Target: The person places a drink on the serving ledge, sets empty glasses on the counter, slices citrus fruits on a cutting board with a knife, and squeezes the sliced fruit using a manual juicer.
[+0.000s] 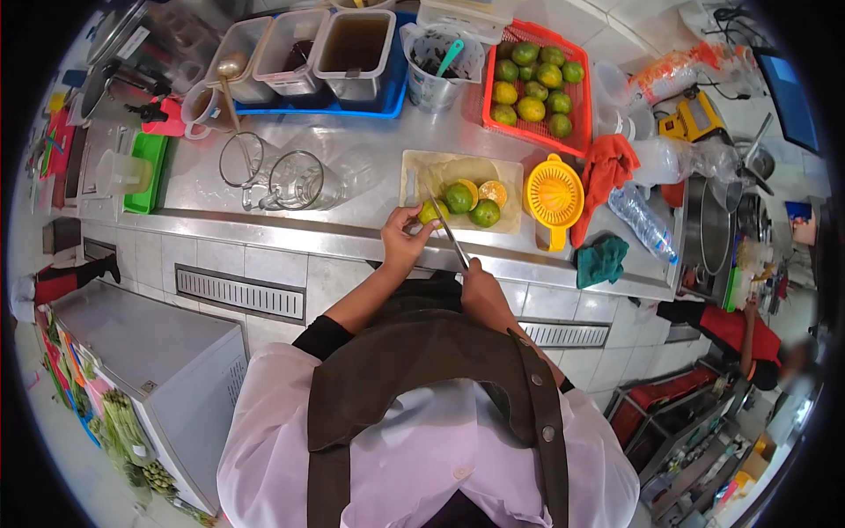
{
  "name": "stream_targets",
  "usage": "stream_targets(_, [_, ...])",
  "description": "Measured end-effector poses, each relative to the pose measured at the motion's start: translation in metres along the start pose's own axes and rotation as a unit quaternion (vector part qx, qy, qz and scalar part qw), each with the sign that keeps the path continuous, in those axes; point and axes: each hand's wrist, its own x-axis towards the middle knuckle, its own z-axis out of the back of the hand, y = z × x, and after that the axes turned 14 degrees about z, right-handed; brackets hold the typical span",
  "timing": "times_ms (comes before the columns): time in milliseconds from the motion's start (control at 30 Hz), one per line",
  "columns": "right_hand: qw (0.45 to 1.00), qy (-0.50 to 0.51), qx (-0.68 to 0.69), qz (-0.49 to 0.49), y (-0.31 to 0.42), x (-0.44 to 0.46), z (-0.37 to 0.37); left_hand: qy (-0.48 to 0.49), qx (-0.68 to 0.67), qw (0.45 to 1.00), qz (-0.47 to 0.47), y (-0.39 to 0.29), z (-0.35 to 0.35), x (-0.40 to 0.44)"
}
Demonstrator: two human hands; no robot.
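Observation:
My left hand [402,238] grips a green-yellow orange [430,212] at the near left edge of the cutting board [509,169]. In my right hand [480,286] is the handle of a knife [452,239], its blade lying against the right side of that orange. Whether the blade has entered the peel I cannot tell. Beside it on the board are green oranges [484,213] and cut halves, one showing its orange flesh [495,193]. A yellow citrus juicer [555,201] stands just right of the board.
A red basket [576,114] of green oranges sits behind the juicer. Two glass mugs [297,183] stand left, before tubs of dark liquid [356,44] on a blue tray. An orange cloth [605,176], green cloth [602,261] and plastic bottle [642,220] lie right. Another person [739,339] is far right.

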Motion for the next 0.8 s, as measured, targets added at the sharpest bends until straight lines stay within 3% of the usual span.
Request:
stream_targets(100, [1.0, 0.002, 0.027, -0.007, 0.006, 0.033, -0.006, 0.014, 0.0, 0.999, 0.035, -0.003, 0.005, 0.0])
stream_targets(133, [0.999, -0.029, 0.027, 0.036, -0.011, 0.049, -0.02, 0.016, 0.027, 0.999, 0.022, -0.005, 0.005, -0.002])
stream_targets(267, [0.996, -0.065, 0.044, 0.053, -0.006, 0.057, -0.017, 0.003, 0.081, 0.997, -0.021, -0.007, 0.004, -0.005])
stream_targets(433, [0.998, 0.042, 0.018, -0.033, -0.007, 0.02, -0.011, 0.001, 0.091, 0.996, -0.026, -0.01, 0.007, -0.004])
stream_targets(533, [0.994, -0.07, 0.037, 0.072, -0.022, 0.06, -0.035, 0.01, 0.085, 0.996, -0.002, -0.009, 0.006, -0.005])
stream_targets(600, [0.998, -0.041, 0.023, 0.042, -0.024, 0.06, -0.029, 0.005, 0.073, 0.997, 0.004, -0.011, 0.005, 0.001])
stream_targets(733, [1.0, 0.019, -0.003, 0.02, -0.034, 0.019, -0.022, -0.015, -0.037, 0.994, 0.106, -0.002, 0.001, 0.006])
stream_targets(800, [0.997, 0.064, -0.025, -0.043, -0.035, -0.004, -0.011, -0.019, -0.049, 0.991, 0.122, -0.007, 0.0, 0.005])
